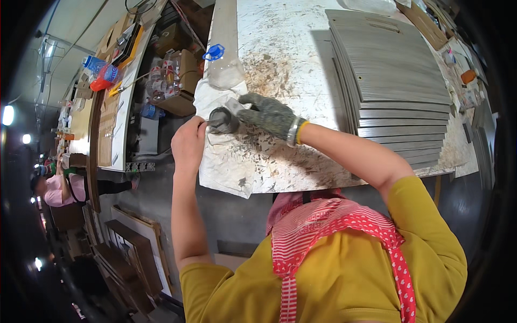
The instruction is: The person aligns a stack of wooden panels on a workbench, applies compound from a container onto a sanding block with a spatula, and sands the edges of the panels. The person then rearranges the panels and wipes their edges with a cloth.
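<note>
My right hand (268, 114), in a grey knitted glove, grips a small dark round object (223, 120) over the left edge of a worn white worktable (291, 54). My bare left hand (187, 143) is closed on the edge of a white cloth (221, 161) that hangs over the table's edge, right beside the round object. What exactly the dark object is, I cannot tell.
A fanned stack of grey metal plates (393, 81) covers the table's right half. A blue clip (214, 52) and a clear bag (225, 72) lie near the far left edge. Boxes and bottles (167, 75) stand beyond the aisle. Another person in pink (54, 188) works at far left.
</note>
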Demonstrator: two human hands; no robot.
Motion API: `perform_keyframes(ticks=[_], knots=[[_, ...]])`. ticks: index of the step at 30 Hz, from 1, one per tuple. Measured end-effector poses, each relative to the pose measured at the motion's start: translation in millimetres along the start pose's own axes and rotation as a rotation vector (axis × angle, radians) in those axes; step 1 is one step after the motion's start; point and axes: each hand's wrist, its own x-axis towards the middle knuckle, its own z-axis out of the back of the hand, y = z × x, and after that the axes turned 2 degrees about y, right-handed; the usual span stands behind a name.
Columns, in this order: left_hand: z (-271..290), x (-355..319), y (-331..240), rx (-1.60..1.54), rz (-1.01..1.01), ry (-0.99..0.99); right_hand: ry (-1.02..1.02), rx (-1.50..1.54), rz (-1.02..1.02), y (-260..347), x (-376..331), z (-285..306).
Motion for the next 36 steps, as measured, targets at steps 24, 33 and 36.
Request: perform_keyframes(ticks=[24, 33, 36], knots=[[18, 58, -57, -0.095, -0.388, 0.044, 0.02, 1.544, -0.184, -39, -145, 57], [-76, 142, -249, -0.509, -0.837, 0.21, -1.134, 0.492, -0.366, -97, -358, 148], [-103, 150, -301, -0.482, -0.879, 0.16, -1.332, 0.136, -0.583, -147, -415, 170]])
